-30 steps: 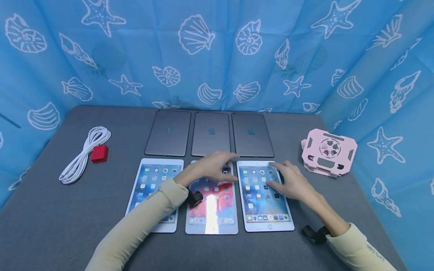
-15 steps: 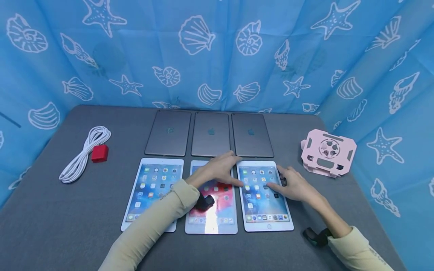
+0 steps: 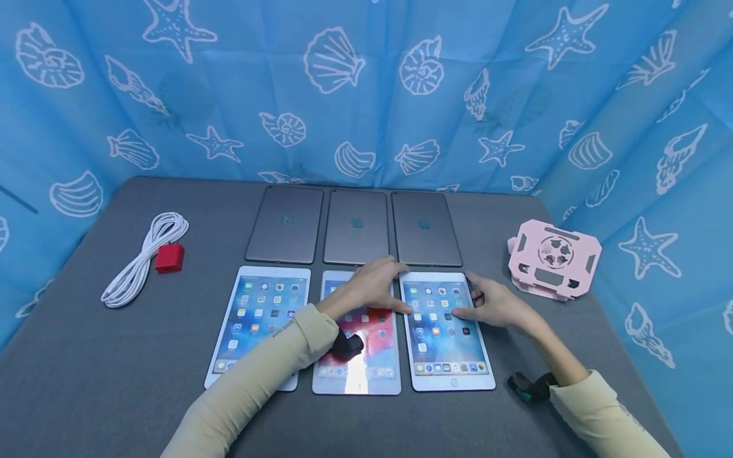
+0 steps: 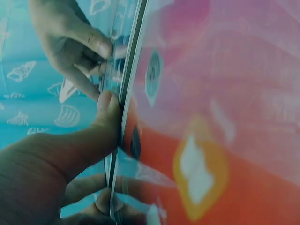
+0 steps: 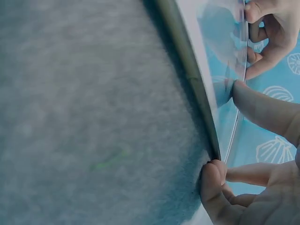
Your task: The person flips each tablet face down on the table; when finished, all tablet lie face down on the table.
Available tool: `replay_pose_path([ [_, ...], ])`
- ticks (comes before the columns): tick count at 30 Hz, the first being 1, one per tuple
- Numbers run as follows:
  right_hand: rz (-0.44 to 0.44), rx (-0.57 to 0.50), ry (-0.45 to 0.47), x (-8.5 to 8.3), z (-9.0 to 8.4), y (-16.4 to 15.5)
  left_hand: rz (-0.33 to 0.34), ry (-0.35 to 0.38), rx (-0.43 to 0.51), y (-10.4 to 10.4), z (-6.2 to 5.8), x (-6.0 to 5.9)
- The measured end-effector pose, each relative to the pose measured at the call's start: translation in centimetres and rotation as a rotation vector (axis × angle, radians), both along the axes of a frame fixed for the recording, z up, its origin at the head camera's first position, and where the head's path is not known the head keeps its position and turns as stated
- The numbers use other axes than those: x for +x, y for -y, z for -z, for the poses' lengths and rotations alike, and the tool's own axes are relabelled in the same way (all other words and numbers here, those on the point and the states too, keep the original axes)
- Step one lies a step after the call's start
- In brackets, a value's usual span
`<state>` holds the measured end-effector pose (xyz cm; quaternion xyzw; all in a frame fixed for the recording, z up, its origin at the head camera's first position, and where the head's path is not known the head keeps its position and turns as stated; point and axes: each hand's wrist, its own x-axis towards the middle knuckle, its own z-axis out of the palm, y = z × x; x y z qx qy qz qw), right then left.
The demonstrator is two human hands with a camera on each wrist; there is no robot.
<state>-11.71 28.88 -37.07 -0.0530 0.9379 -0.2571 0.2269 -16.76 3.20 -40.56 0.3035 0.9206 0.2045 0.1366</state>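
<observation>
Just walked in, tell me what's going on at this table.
A person in cream sleeves has both hands on the right-hand lit tablet in the front row of three. The left hand grips its left edge, reaching over the middle tablet; the right hand pinches its right edge. The tablet looks to lie flat on the grey table. Three more tablets lie face down behind, with a white cable to the left and a pink stand to the right.

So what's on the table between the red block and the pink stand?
In the head view, six tablets lie between the red block and pink stand, with both hands on the front ones.
</observation>
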Motion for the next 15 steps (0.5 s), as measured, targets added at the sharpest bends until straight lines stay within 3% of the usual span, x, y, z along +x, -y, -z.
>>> replay_pose_path([
  [8, 0.053, -0.044, 0.022, -0.2, 0.4, -0.1, -0.061, -0.007, 0.001, -0.5, 0.0, 0.2],
  [15, 0.120, -0.252, 0.050, -0.1, 0.4, -1.0, -0.086, -0.003, 0.032, -0.5, 0.0, 0.3],
])
